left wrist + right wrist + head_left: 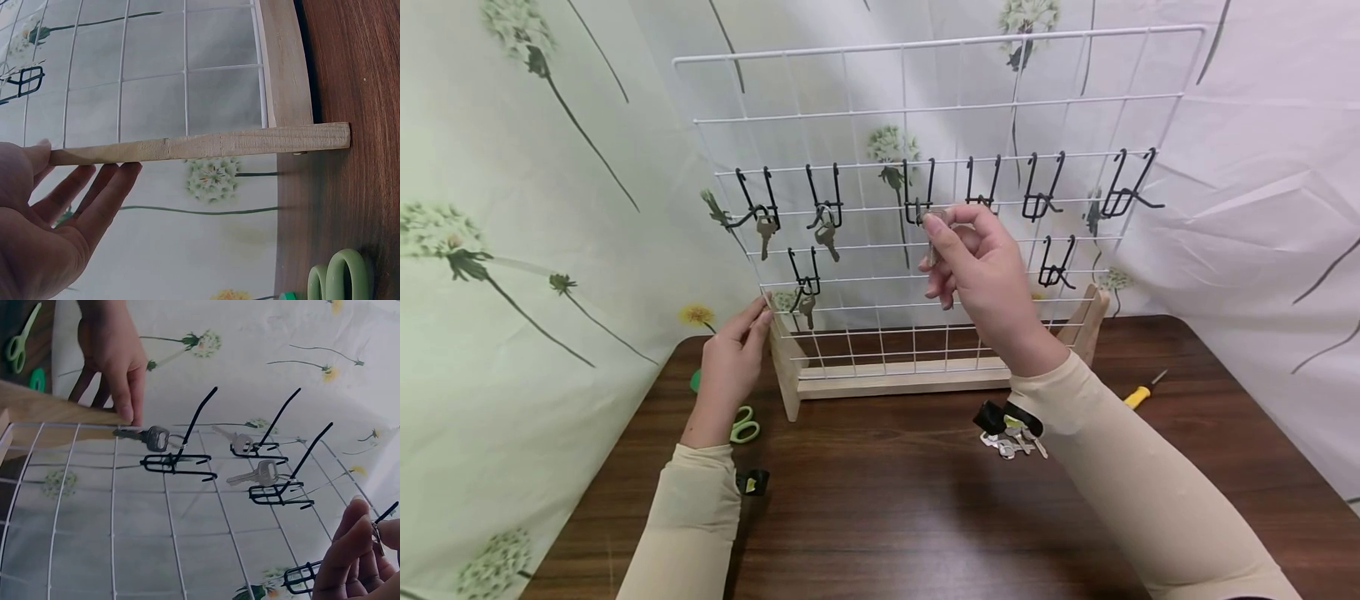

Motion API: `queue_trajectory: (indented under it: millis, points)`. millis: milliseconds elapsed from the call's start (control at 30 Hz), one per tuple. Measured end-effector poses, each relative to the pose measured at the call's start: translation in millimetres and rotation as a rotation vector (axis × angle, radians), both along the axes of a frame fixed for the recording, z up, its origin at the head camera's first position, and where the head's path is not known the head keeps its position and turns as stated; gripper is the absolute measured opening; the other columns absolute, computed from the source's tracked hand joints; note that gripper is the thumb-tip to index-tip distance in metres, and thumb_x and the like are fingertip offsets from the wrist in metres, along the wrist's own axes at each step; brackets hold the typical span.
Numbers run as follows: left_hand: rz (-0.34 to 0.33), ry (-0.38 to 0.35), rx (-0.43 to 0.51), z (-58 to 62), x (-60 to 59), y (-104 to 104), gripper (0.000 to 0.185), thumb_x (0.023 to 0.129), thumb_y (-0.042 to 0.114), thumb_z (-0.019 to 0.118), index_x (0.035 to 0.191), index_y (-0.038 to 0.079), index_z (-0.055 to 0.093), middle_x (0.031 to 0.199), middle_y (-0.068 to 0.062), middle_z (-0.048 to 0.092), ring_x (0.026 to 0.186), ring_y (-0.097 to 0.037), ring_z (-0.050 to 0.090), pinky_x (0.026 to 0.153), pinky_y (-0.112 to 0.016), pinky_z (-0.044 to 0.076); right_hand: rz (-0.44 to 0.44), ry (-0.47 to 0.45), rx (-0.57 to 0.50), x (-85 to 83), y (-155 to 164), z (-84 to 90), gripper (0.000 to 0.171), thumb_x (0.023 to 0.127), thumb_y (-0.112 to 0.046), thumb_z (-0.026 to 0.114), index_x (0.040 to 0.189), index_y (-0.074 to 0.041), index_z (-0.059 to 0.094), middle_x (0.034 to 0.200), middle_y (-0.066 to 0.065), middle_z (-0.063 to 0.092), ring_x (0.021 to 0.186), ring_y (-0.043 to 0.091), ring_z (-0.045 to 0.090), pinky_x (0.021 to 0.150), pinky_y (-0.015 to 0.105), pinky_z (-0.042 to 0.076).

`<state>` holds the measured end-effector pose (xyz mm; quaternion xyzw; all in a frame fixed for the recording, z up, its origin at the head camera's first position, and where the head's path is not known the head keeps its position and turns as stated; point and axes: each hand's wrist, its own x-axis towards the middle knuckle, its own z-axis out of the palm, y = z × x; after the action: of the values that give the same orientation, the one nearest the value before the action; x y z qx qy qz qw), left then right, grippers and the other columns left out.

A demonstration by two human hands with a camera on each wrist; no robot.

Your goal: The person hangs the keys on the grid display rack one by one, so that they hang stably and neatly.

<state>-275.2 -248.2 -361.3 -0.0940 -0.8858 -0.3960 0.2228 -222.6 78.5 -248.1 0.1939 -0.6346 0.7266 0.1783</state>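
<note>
My right hand [992, 275] pinches a key [933, 250] by its ring end, right at a black hook [917, 196] in the upper row of a white wire grid [917, 312]. Fingers cover much of this key. In the right wrist view the key's ring [376, 531] shows between thumb and fingers, close to the hook's prong. My left hand [730, 367] holds the top of the grid's left wooden upright [187, 145], thumb on one side and fingers on the other. Keys hang from two upper-left hooks, one key [765, 233] and another key [827, 237]; a third key [807, 310] hangs below them.
More black hooks [1042, 200] stand to the right on the grid. Loose keys [1011, 443] lie on the brown table [865, 500] below my right wrist. Green-handled scissors [745, 427] lie at left, a yellow-handled screwdriver [1142, 393] at right. A floral curtain [550, 333] surrounds the table.
</note>
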Motion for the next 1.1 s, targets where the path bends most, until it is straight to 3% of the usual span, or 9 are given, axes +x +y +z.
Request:
queue_trajectory:
  millis: [367, 567, 833, 1100]
  points:
    - [0.012, -0.011, -0.009, -1.3, -2.2, 0, 0.046, 0.114, 0.040, 0.052, 0.156, 0.022, 0.059, 0.157, -0.016, 0.060, 0.145, -0.040, 0.058, 0.116, -0.061, 0.050, -0.025, 0.092, 0.083, -10.9, 4, -13.2, 0.006, 0.109, -0.022, 0.065, 0.110, -0.016, 0.062, 0.087, -0.002, 0.078, 0.056, 0.015, 0.068, 0.049, 0.028, 0.055]
    - [0.010, -0.016, -0.001, -0.5, -2.5, 0, 0.046, 0.114, 0.040, 0.052, 0.156, 0.023, 0.059, 0.157, -0.016, 0.060, 0.145, -0.040, 0.058, 0.117, -0.061, 0.050, -0.070, 0.143, 0.196, -16.4, 7, -21.5, 0.007, 0.110, -0.018, 0.063, 0.111, -0.011, 0.064, 0.091, -0.001, 0.077, 0.058, 0.018, 0.070, 0.050, 0.031, 0.058]
    - [0.015, -0.014, -0.001, -0.5, -2.1, 0, 0.046, 0.114, 0.040, 0.053, 0.156, 0.021, 0.059, 0.157, -0.015, 0.060, 0.145, -0.039, 0.058, 0.117, -0.060, 0.050, -0.061, 0.080, 0.256, -15.2, 8, -22.4, 0.021, 0.111, -0.023, 0.062, 0.120, -0.005, 0.066, 0.100, 0.014, 0.077, 0.063, 0.018, 0.072, 0.053, 0.033, 0.060]
    - [0.024, -0.017, -0.004, -1.2, -4.0, 1, 0.047, 0.114, 0.039, 0.053, 0.156, 0.019, 0.058, 0.158, -0.015, 0.059, 0.146, -0.039, 0.058, 0.118, -0.060, 0.049, -0.015, -0.055, 0.298, -8.7, 13, -29.6, 0.031, 0.111, -0.028, 0.062, 0.130, -0.004, 0.064, 0.114, 0.021, 0.079, 0.078, 0.019, 0.079, 0.067, 0.038, 0.067]
